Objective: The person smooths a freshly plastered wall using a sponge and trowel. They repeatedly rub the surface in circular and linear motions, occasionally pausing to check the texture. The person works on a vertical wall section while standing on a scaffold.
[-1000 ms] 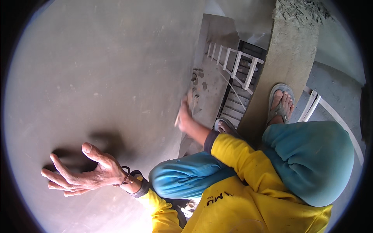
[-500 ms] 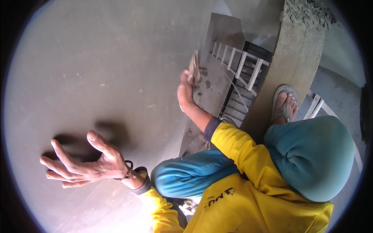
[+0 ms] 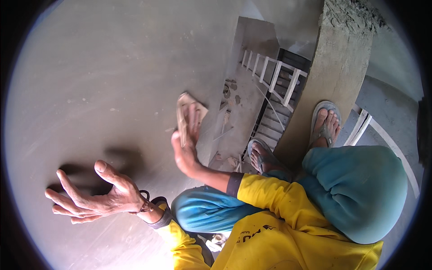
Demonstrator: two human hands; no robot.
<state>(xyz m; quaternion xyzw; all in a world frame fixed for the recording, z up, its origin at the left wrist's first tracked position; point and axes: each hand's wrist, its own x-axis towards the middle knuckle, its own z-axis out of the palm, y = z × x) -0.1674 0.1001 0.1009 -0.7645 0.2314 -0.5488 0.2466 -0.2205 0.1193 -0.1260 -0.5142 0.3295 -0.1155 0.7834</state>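
Observation:
My right hand (image 3: pixel 188 146) holds a folded tan sheet (image 3: pixel 181 110), which looks like sandpaper, with the fingers laid along it. It is at the grey plastered wall (image 3: pixel 112 85); whether the whole sheet touches the surface I cannot tell. To the left, my left hand (image 3: pixel 96 193) holds nothing, its fingers spread wide and its thumb raised. Dark shadows fall on the wall just beyond those fingers. Whether the fingertips touch the plaster is unclear. A dark cord bracelet (image 3: pixel 145 202) circles the left wrist.
My sandalled feet are on a narrow raised ledge (image 3: pixel 335 67) with rough mortar (image 3: pixel 353 15) at its far end. Far below lie a white ladder-like frame (image 3: pixel 274 74), dark slatted steps (image 3: pixel 272 121) and scattered debris. Another pale bar (image 3: pixel 360 126) stands right of the ledge.
My right hand has swept left and nearer to me with the tan sheet, from the wall's right edge onto its face. My left hand has barely moved. The second foot now shows.

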